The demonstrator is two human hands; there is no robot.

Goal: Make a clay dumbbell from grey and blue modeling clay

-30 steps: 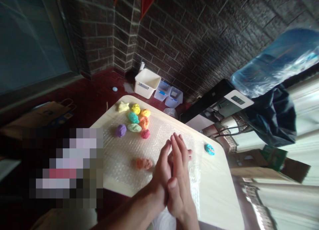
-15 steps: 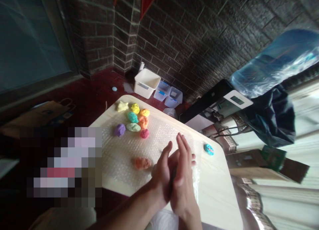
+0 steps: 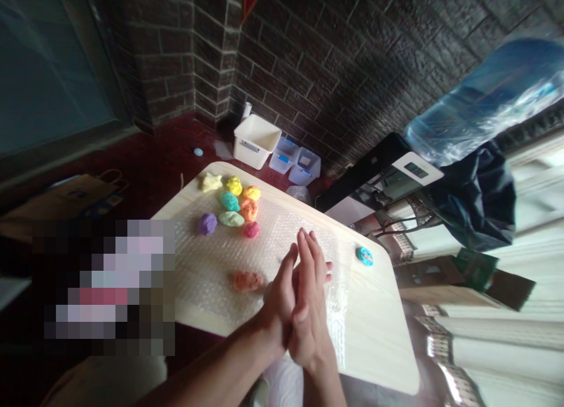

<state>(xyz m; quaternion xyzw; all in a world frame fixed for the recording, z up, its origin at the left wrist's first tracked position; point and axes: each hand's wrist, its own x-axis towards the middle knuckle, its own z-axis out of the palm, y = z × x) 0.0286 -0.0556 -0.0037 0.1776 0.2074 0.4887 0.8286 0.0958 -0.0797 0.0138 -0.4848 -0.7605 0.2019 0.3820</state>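
My left hand [image 3: 278,301] and my right hand [image 3: 308,316] are pressed palm to palm over the table, fingers stretched forward. Whatever lies between the palms is hidden. Just left of my hands, a reddish-brown lump of modelling clay [image 3: 247,281] rests on the bubble wrap [image 3: 202,278]. Farther back sit several clay lumps, among them a purple one [image 3: 207,224], a pink one [image 3: 251,229], a pale green one [image 3: 231,219], a teal one [image 3: 230,201], an orange one [image 3: 249,209] and a cream one [image 3: 212,182]. A blue clay piece with a reddish mark [image 3: 365,256] lies to the right.
The bubble wrap covers much of the pale wooden table [image 3: 374,330]. Beyond its far edge stand a white basket [image 3: 255,143] and two clear bins [image 3: 305,167]. At right are a water dispenser [image 3: 416,169] and a cardboard box [image 3: 440,283]. A blurred-out patch covers the left side.
My right hand has shifted slightly against the left, and both stay pressed together. The whole view has moved a little; the clay lumps keep their places on the table.
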